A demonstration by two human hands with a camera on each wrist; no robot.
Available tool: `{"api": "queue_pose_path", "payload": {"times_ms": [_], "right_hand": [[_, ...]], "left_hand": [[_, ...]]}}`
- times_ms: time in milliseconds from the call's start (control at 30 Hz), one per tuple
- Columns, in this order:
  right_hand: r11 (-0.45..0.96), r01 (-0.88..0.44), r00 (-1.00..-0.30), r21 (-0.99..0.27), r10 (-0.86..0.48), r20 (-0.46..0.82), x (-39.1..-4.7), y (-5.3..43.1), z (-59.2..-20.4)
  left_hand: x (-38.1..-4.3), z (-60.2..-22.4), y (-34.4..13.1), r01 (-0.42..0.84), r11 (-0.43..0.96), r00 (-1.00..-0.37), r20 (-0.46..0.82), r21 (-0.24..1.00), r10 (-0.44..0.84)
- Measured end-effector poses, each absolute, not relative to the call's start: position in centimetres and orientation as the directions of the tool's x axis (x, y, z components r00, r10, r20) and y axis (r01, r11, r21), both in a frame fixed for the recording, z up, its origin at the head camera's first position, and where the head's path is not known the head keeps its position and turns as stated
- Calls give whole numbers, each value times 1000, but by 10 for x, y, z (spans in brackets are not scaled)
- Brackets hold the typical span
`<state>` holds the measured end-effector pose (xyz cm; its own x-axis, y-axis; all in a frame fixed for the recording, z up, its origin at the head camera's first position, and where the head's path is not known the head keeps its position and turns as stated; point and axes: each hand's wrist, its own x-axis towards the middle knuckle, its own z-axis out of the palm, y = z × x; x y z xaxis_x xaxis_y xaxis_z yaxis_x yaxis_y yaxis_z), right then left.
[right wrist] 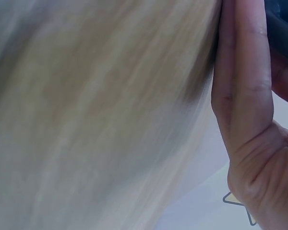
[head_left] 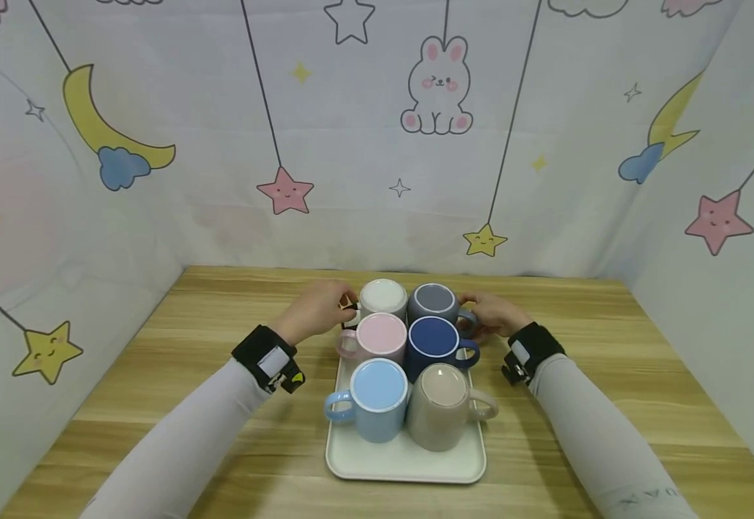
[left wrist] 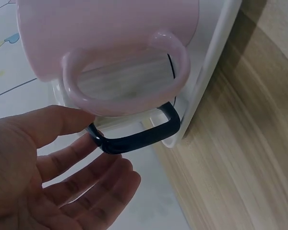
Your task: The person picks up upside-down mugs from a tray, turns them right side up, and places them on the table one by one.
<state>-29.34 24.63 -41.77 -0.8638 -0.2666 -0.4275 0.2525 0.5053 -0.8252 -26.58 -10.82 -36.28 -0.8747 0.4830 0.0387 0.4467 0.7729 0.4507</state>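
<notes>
Both hands work at the far end of a white tray [head_left: 409, 466] on a wooden table [head_left: 254, 432]. In the head view the left hand [head_left: 316, 311] meets the white mug [head_left: 383, 295] at far left, and the right hand [head_left: 497, 316] is at the handle [head_left: 469, 318] of the grey mug [head_left: 435, 299] at far right. The arms slant inward from either near side, so the hands flank the mugs without crossing over them. The pink mug [head_left: 381, 334] and navy mug [head_left: 434, 339] stand in the middle row, the light blue mug [head_left: 379, 402] and beige mug [head_left: 439, 412] nearest. All six look upside down, handles outward, likely so that their bodies pack close and each handle can be reached from its own side.

In the left wrist view the thumb and index finger pinch one end of the white mug's black handle [left wrist: 139, 141]; the other fingers curve loosely below, probably because the pink handle [left wrist: 129, 103] crowds the space.

In the right wrist view two fingers [right wrist: 253, 72] run nearly straight beside a dark handle [right wrist: 284, 33]; whether they grip it or merely touch, I cannot tell
</notes>
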Motion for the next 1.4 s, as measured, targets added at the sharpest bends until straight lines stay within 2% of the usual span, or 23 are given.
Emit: {"api": "queue_pose_path", "payload": {"times_ms": [467, 1033, 1400], "right_hand": [[488, 249, -863, -837, -281, -421, -293, 246, -419], [489, 245, -869, -837, -272, -414, -291, 246, -418], [492, 245, -867, -835, -274, -416, -293, 246, -418]], "left_hand": [[-269, -367, -97, 437, 791, -886, 55, 428, 460], [-272, -366, -92, 526, 782, -846, 107, 334, 523], [-275, -368, -96, 517, 772, -849, 108, 371, 517]]}}
